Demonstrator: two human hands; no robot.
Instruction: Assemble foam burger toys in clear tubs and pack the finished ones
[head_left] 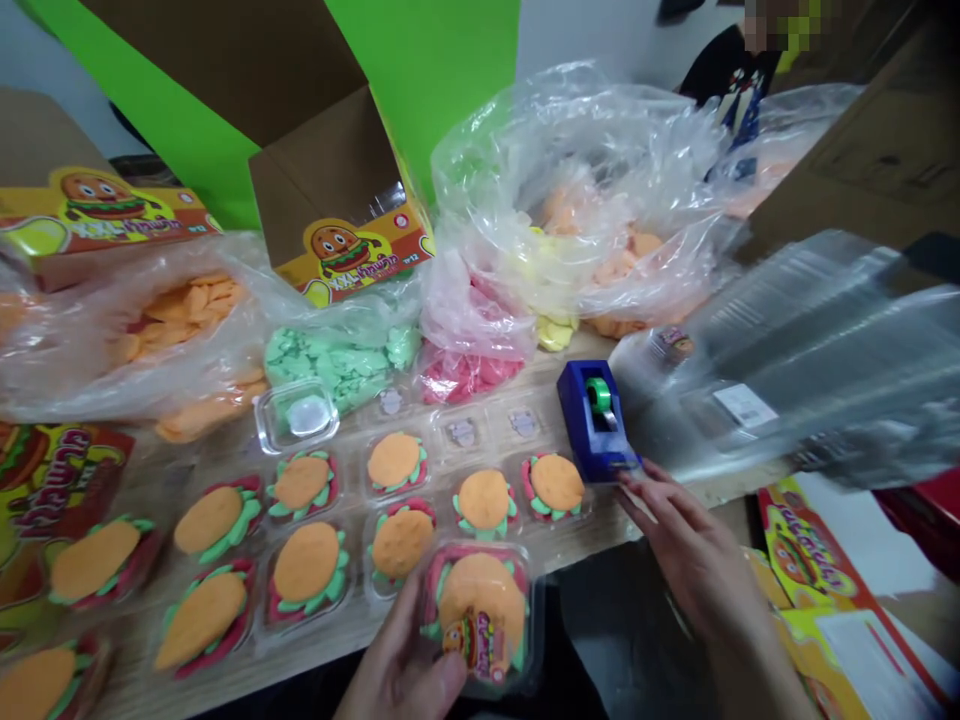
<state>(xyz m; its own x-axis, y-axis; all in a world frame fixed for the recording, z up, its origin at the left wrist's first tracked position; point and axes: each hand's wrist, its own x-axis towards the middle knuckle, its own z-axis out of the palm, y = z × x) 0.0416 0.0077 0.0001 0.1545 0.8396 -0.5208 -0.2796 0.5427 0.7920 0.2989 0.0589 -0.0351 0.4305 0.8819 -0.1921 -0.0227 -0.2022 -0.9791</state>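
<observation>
My left hand (401,665) grips a clear plastic clamshell (480,615) with a burger-shaped gummy inside and a small burger sticker on its lid, held at the table's near edge. My right hand (694,555) reaches out with fingers stretched, the fingertips touching the base of a blue tape dispenser (596,420) with a green roll. Several open clamshells with orange, green and pink burger gummies (307,565) lie in rows on the wooden table (592,535) to the left of the dispenser.
Clear bags of orange (184,315), green (341,360), pink (465,375) and yellow pieces sit at the back. Printed burger cartons (352,250) stand behind them. A stack of clear trays in plastic wrap (810,370) lies at right. Another person sits at far top right.
</observation>
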